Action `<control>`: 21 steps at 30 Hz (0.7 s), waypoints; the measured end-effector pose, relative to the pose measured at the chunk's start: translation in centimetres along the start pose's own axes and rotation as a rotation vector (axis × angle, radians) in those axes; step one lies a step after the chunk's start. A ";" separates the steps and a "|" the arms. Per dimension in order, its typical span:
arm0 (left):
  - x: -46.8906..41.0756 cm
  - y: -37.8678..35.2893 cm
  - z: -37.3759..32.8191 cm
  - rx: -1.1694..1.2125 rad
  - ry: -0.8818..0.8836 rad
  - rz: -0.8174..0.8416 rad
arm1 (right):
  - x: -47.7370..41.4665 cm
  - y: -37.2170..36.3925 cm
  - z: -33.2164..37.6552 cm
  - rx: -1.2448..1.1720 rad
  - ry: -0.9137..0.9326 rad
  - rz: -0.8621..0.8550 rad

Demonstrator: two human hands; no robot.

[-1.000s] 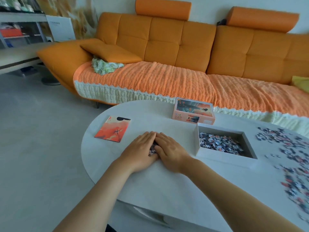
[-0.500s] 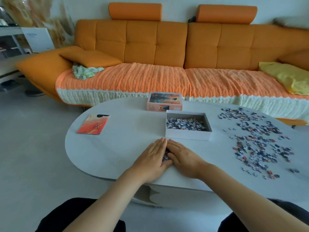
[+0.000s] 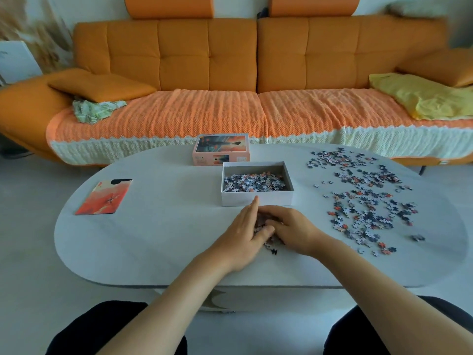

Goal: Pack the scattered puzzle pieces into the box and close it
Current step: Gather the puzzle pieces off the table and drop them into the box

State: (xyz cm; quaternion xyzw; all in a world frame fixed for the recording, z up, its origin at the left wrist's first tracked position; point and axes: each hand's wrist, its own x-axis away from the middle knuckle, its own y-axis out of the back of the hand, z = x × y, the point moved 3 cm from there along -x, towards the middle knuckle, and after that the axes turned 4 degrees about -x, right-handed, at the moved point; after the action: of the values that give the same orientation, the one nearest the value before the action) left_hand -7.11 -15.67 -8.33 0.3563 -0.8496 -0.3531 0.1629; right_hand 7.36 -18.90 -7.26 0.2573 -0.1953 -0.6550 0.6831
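Your heap (image 3: 264, 226) of pieces sits between your hands, just in front of the box, and most of it is hidden under your fingers. Only a few dark and pale pieces show at the near edge, spilling onto the table (image 3: 153, 231).

Your left hand (image 3: 244, 233) stands on its edge with fingers straight, pointing at the box, the thumb laid over the heap. Your right hand (image 3: 293, 230) has its fingers curled over the heap from the other side; how many pieces it grips cannot be made out.

The box (image 3: 256, 199) is white, open side up, its long axis running left to right across your view. A shallow layer of mixed grey, white and orange pieces covers its floor. Your left fingertip reaches its front wall; whether it touches is unclear.

The lid (image 3: 221, 149) lies picture side up just behind the box's far left corner, long axis also left to right; you cannot tell whether the two touch.

The loose pieces (image 3: 363, 201) spread widely over the right side of the table, well apart from the box. An orange card (image 3: 105, 197) lies flat at the left. Behind runs an orange sofa (image 3: 230, 55), its ends cut off.
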 end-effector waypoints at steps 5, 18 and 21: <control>0.4 4.1 0.5 -0.172 0.012 0.091 | -0.1 2.1 -0.3 0.142 -0.048 -0.037; -0.8 4.4 2.7 -0.304 0.011 0.127 | -0.5 2.4 -0.1 0.363 -0.194 0.204; -1.4 4.2 2.5 -0.294 0.033 0.138 | -0.7 2.4 0.0 0.336 -0.224 0.224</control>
State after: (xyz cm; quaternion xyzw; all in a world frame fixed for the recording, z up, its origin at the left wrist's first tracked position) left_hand -9.56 -11.38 -7.13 0.2750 -0.8084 -0.4559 0.2511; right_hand 9.26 -18.14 -5.76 0.2698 -0.4035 -0.5579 0.6732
